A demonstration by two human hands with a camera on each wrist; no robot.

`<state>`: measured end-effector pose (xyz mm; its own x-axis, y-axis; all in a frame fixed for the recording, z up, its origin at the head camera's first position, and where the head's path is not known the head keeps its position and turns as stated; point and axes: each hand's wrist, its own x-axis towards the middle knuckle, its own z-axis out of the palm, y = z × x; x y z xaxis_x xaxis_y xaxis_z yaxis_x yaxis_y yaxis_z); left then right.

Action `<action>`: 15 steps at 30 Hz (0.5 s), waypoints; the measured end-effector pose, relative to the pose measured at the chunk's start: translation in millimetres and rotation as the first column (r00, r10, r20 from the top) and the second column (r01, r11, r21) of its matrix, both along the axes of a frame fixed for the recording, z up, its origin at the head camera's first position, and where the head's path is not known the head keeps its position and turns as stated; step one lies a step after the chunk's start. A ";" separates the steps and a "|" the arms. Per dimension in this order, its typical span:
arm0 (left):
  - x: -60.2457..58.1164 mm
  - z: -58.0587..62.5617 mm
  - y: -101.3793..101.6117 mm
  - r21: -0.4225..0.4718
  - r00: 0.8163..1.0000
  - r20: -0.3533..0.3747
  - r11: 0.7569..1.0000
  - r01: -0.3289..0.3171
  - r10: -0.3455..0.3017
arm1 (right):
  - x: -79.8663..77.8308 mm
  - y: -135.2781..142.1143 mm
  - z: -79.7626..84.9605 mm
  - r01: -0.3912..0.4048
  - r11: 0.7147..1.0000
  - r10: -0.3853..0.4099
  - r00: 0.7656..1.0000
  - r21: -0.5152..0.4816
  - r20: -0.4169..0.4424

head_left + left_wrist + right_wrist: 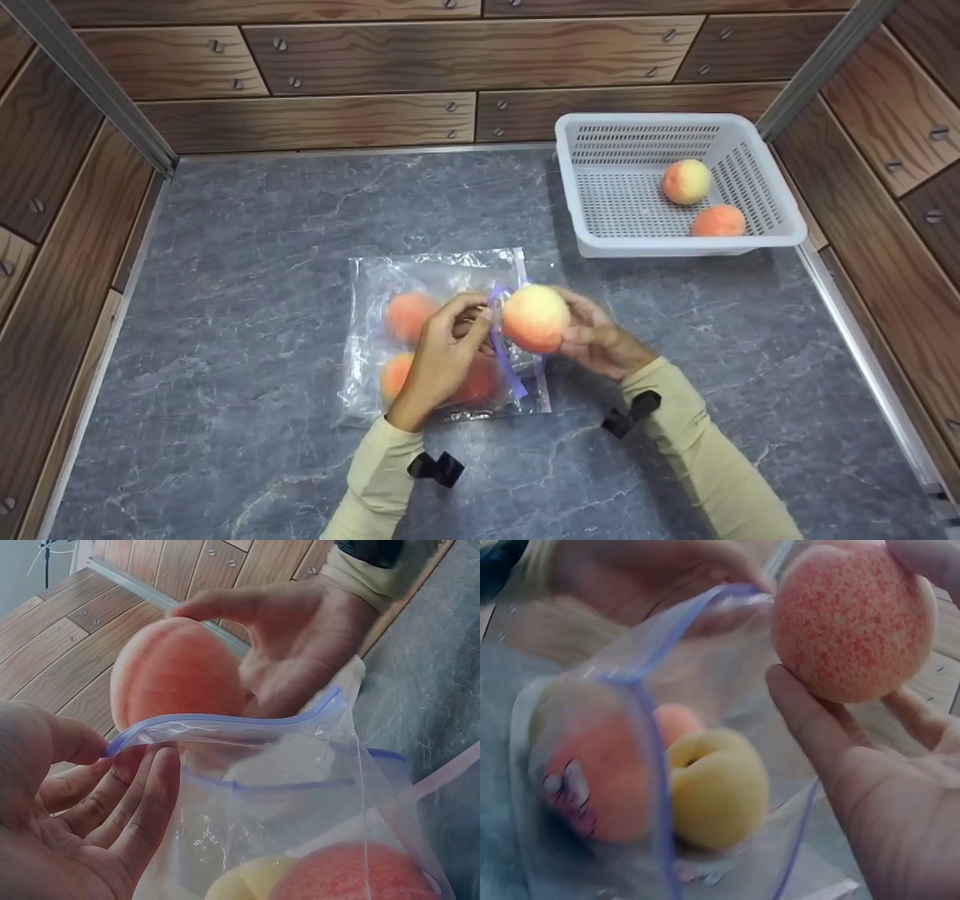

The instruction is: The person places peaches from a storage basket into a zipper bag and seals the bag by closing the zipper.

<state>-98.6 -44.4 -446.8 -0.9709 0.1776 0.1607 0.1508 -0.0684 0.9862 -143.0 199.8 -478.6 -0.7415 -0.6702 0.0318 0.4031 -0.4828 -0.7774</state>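
Note:
A clear zip bag (450, 271) with purple zip strips lies on the table, several peaches (410, 315) inside it. My left hand (442, 352) pinches the bag's zip edge (225, 720) between thumb and fingers, and the mouth gapes in both wrist views. Just at that mouth, my right hand (604, 341) grips a red-and-yellow peach (536, 319) from its right side. In the right wrist view a yellow peach (720, 787) shows through the opening, beside a redder one (604, 780) behind the plastic. The left hand and arm cover part of the bag in the head view.
A white perforated basket (690, 242) stands at the back right. It contains two peaches, one (686, 181) toward the back and another (718, 221) by the front wall. Wood-patterned walls (465, 60) enclose the grey marbled tabletop (255, 360) at the back and sides.

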 end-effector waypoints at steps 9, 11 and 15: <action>2.0 -0.7 1.9 0.002 1.000 -0.002 1.000 0.004 -0.004 | 7.1 -6.9 -13.2 0.019 0.970 -0.027 0.999 0.241 0.032; 2.1 -0.8 2.7 0.012 1.000 -0.012 1.000 0.003 -0.002 | 8.7 -9.5 -14.0 0.021 0.953 -0.024 1.000 0.303 0.008; 2.3 -1.9 2.9 0.036 1.000 -0.021 0.999 -0.008 0.009 | 11.3 -14.8 -15.6 0.001 0.931 0.005 1.000 0.366 -0.016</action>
